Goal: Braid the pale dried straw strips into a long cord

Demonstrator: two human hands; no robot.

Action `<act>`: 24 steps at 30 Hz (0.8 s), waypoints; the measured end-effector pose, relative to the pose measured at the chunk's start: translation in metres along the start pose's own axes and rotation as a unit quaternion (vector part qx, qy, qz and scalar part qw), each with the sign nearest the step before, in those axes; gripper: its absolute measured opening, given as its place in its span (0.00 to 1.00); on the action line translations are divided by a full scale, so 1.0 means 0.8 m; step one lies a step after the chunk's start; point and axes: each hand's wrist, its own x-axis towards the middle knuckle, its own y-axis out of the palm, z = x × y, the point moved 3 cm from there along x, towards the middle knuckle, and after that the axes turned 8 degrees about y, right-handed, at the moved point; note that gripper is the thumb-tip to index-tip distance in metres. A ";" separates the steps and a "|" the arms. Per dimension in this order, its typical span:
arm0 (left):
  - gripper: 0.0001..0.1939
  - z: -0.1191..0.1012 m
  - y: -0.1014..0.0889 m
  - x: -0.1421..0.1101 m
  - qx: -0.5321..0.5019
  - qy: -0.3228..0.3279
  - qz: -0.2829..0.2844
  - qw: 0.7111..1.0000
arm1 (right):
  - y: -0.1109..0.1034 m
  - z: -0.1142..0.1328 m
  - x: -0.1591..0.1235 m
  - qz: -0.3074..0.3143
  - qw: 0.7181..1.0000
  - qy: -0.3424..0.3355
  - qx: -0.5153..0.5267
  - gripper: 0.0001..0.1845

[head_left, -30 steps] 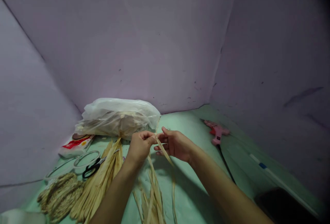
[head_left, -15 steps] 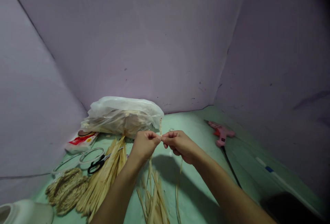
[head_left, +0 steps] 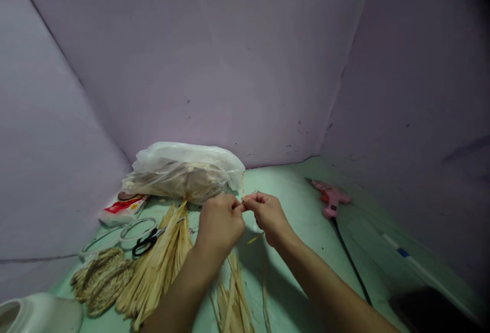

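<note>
A thin braided strand of dried plant fibre (head_left: pixel 242 184) stands up from between my fingertips in the middle of the view. My left hand (head_left: pixel 222 220) is closed, its back turned to me, so its fingertips are partly hidden. My right hand (head_left: pixel 267 215) pinches the strand with thumb and index finger right beside the left. A loose fibre end pokes out under the right hand. Below my wrists lie loose flat fibre strips (head_left: pixel 235 297). To the left of my left forearm a tied bundle of dried strips (head_left: pixel 163 261) fans out towards me.
A plastic bag (head_left: pixel 187 169) rests against the back wall. Black-handled scissors (head_left: pixel 145 243), white rings (head_left: pixel 138 230), a coiled braid (head_left: pixel 102 279), a red-and-white packet (head_left: pixel 123 209) and a white jar (head_left: pixel 46 312) stand left. A pink glue gun (head_left: pixel 331 197) with its cord lies right.
My left hand has rolled over so that its back now faces me. The loose fibre end under my right hand has shifted, while both hands stay together at the strand.
</note>
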 end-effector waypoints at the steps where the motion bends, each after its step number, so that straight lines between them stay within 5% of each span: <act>1: 0.10 -0.009 0.004 -0.004 0.032 0.019 0.008 0.999 | 0.000 -0.002 0.000 -0.005 1.000 0.017 0.026 0.04; 5: 0.15 -0.033 0.021 -0.017 0.130 0.084 0.039 0.987 | 0.001 -0.009 0.002 0.047 0.987 0.083 0.131 0.05; 9: 0.11 -0.029 0.022 -0.016 0.078 0.112 0.092 0.986 | -0.001 -0.010 0.006 0.073 0.982 0.091 0.149 0.07; 14: 0.11 0.003 -0.010 0.003 -0.084 0.013 -0.093 0.992 | 0.004 -0.001 -0.002 0.085 0.987 0.059 0.122 0.08; 16: 0.12 0.014 -0.004 0.010 -0.177 -0.015 -0.045 0.983 | 0.009 0.000 -0.007 0.109 0.987 0.057 0.105 0.08; 19: 0.14 0.023 0.017 0.015 -0.344 -0.050 0.091 0.933 | 0.013 0.001 -0.011 0.116 0.990 0.042 0.073 0.07; 24: 0.11 0.024 0.016 0.013 -0.358 -0.019 0.155 0.921 | 0.010 0.001 -0.005 0.101 0.994 -0.025 -0.011 0.06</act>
